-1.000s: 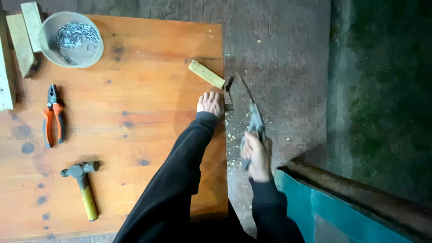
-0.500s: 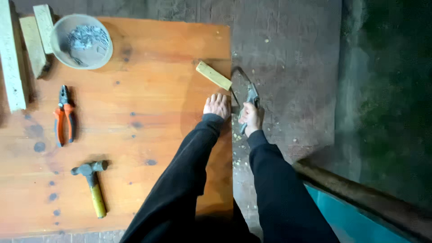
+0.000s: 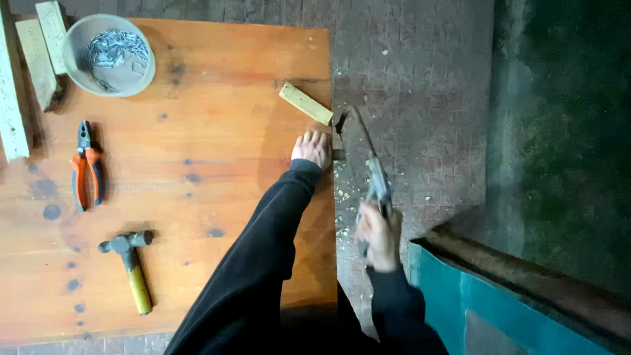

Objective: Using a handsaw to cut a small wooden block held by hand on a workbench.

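Our right hand (image 3: 380,235) has drawn the hacksaw (image 3: 368,164) back, fingers clamped on its handle. Our left hand (image 3: 311,148) presses flat, fingers together, on the wooden strip (image 3: 305,103) at the table (image 3: 197,171) edge; the blade crosses its long axis.

This looks like a rough outdoor or yard workshop for carpentry. A worn wooden table (image 3: 197,131), stained with dark spots, stands on a floor of small paving blocks (image 3: 420,79) scattered with wood chips just off the table's right edge. Hand tools lie on the left of the table: orange-handled pliers (image 3: 86,164) and a yellow-handled hammer (image 3: 129,264). At the far left a grey bowl of nails (image 3: 110,54) sits beside wood offcuts (image 3: 41,56). On the right, a mossy, damp concrete surface (image 3: 565,131) suggests open air.
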